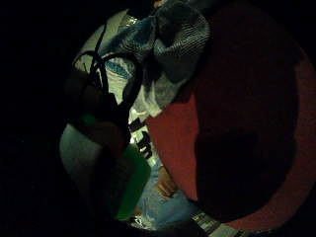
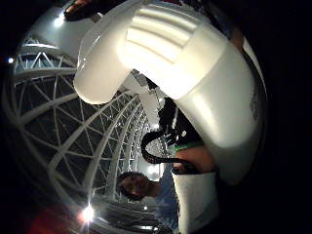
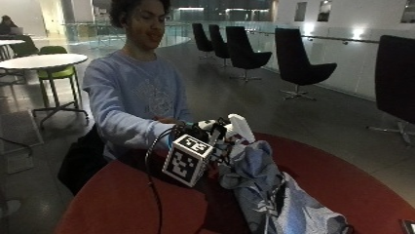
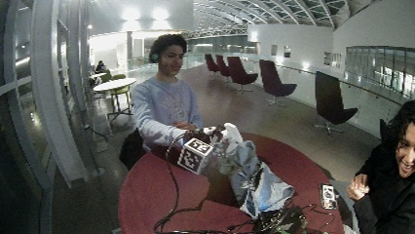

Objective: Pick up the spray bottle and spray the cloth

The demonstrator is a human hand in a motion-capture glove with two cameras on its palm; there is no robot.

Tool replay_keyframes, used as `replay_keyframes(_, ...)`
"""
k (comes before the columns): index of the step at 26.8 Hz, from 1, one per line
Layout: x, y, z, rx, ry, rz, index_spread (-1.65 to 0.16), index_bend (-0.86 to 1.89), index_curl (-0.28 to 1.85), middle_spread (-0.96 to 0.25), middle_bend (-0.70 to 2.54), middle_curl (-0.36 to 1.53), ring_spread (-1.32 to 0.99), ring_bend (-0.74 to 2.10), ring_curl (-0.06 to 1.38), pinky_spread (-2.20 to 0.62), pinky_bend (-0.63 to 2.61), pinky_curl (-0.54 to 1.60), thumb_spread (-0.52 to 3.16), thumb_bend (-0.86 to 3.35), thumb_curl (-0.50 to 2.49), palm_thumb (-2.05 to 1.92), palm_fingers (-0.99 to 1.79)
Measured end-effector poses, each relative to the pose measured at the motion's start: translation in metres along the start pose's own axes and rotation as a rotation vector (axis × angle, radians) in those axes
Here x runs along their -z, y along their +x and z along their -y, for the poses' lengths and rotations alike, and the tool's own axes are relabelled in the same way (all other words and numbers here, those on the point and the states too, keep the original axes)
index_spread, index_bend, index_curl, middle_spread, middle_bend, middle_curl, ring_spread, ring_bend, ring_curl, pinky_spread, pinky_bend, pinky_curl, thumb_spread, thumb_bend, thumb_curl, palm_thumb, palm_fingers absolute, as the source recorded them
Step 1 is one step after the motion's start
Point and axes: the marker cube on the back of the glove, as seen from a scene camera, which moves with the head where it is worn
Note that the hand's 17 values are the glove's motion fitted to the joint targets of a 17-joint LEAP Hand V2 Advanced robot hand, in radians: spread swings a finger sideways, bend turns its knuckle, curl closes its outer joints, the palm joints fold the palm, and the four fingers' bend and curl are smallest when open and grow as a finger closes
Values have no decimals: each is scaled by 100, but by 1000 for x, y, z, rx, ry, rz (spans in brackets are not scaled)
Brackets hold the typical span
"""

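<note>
Red round table (image 3: 129,204) in a dim atrium. Near its middle, the gloved right hand (image 3: 217,139) grips a white spray bottle (image 3: 240,127), nozzle just above a bunched grey cloth (image 3: 266,190). Best to keep the nozzle aimed down at the fabric while squeezing the trigger.

Glossy white plastic spray bottle (image 2: 195,73); crumpled soft cloth (image 3: 272,195); matt red table (image 3: 123,204).

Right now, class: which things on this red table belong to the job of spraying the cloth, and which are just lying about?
Job:
- spray bottle, held in the gloved right hand
- cloth, heaped on the red table

Lying about:
- phone
- tangle of cables
</note>
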Motion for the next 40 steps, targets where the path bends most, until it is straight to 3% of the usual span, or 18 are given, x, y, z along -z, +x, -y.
replay_keyframes(11,-3,-2,-1,37,21,5,-21,11,29,-1,32,47,0,65,42,8,40,38,110,-2,53,71,115)
replay_keyframes(19,-36,-34,-13,408,59,35,-21,12,30,-2,31,47,0,65,42,9,40,39,110,-2,52,71,114)
replay_keyframes(27,-134,-64,-15,650,-33,57,-23,13,30,-3,33,48,-2,62,42,8,36,38,110,-2,52,70,111)
replay_keyframes(40,-269,-43,33,664,-190,-46,-27,16,34,-4,45,50,-3,52,40,16,8,29,112,-3,48,69,98)
